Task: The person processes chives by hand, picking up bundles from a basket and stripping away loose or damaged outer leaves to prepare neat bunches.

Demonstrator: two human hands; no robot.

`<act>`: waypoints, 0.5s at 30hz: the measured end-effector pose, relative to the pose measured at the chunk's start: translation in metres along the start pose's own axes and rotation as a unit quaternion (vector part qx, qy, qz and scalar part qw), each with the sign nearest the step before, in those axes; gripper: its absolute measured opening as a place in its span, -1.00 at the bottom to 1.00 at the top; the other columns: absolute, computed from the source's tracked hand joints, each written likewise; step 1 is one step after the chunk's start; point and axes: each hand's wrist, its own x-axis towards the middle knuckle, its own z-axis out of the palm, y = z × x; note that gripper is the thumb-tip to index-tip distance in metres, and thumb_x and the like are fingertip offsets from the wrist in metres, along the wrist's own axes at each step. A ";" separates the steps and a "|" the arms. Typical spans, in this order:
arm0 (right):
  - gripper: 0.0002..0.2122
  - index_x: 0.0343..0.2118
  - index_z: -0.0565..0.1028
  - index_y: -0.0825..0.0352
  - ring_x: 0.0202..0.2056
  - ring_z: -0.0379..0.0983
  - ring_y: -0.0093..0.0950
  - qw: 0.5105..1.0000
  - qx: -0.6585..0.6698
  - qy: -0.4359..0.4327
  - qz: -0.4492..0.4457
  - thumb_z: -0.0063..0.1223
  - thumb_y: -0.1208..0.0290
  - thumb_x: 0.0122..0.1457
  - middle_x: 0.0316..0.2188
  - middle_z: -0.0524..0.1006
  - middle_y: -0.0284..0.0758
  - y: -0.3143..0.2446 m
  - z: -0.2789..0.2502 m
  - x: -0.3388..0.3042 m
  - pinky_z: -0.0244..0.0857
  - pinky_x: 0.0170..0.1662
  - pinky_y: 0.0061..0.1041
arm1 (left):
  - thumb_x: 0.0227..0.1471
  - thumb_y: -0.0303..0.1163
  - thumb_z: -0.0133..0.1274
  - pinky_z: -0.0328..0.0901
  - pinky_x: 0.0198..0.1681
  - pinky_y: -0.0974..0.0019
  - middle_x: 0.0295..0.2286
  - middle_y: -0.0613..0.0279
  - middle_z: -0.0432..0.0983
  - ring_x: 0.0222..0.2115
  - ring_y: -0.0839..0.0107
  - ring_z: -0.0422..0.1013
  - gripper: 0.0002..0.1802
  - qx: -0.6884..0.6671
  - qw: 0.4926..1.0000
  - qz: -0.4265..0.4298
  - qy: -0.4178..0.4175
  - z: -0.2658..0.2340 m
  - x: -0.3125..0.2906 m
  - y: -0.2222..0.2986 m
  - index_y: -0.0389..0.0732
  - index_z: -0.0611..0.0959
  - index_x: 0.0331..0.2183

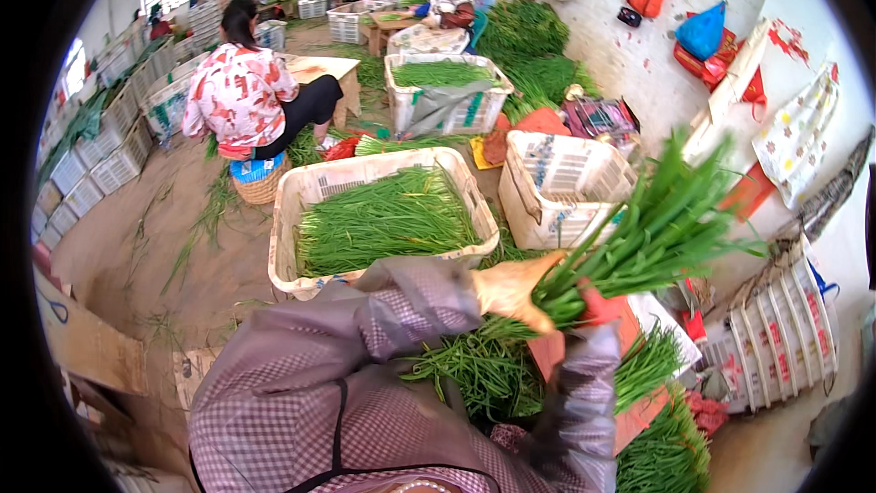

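Observation:
Both of my hands are together at the lower end of a bunch of green chives, whose leaves fan out to the upper right. My left hand, in a pale tan glove, is closed round the stems from the left. On the other side my right hand, in a red glove, grips the bunch; it is slightly blurred and partly hidden by the stems. Below my hands lies a heap of loose chives. More chives rest on a reddish-orange board beside my right forearm.
A white crate of chives stands ahead, with another crate to its right. Beyond them is a third filled crate. One person sits at the left; another works farther back. A slatted white basket leans at right.

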 end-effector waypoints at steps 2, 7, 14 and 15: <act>-0.37 0.08 0.29 0.36 -0.06 0.40 -0.35 0.991 -0.085 -0.072 -0.073 0.30 0.52 -0.11 -0.05 0.43 -0.24 -0.013 -0.020 0.022 0.32 0.01 -0.32 | -0.45 0.27 0.32 0.00 0.22 0.14 0.12 -0.24 0.11 0.16 0.01 0.09 0.48 0.008 0.993 0.034 0.115 -0.003 0.032 -0.002 -0.35 -0.16 0.22; -0.37 0.09 0.28 0.38 -0.06 0.39 -0.35 0.972 -0.187 -0.121 -0.069 0.29 0.53 -0.11 -0.04 0.42 -0.24 -0.027 -0.079 0.070 0.32 0.00 -0.34 | -0.49 0.11 0.43 0.01 0.21 0.21 0.12 0.02 0.16 0.15 0.26 0.09 0.45 -0.304 0.925 0.213 0.076 0.026 0.118 0.029 -0.23 -0.11 0.24; -0.34 0.11 0.25 0.36 -0.02 0.36 -0.35 0.966 -0.217 -0.124 0.061 0.32 0.49 -0.11 -0.02 0.41 -0.24 0.004 -0.129 0.048 0.28 0.04 -0.33 | -0.33 -0.37 0.41 0.26 0.02 0.29 0.03 0.13 0.29 0.01 0.33 0.26 0.01 -0.276 0.954 0.120 0.021 0.088 0.140 -0.074 -0.26 0.20 0.13; -0.33 0.11 0.25 0.36 -0.02 0.36 -0.35 0.966 -0.215 -0.128 0.068 0.32 0.48 -0.11 -0.02 0.41 -0.25 0.010 -0.122 0.049 0.28 0.04 -0.33 | -0.32 -0.40 0.39 0.29 -0.01 0.30 0.01 0.13 0.31 -0.01 0.34 0.28 -0.03 -0.395 0.917 0.064 0.004 0.096 0.143 -0.103 -0.26 0.23 0.12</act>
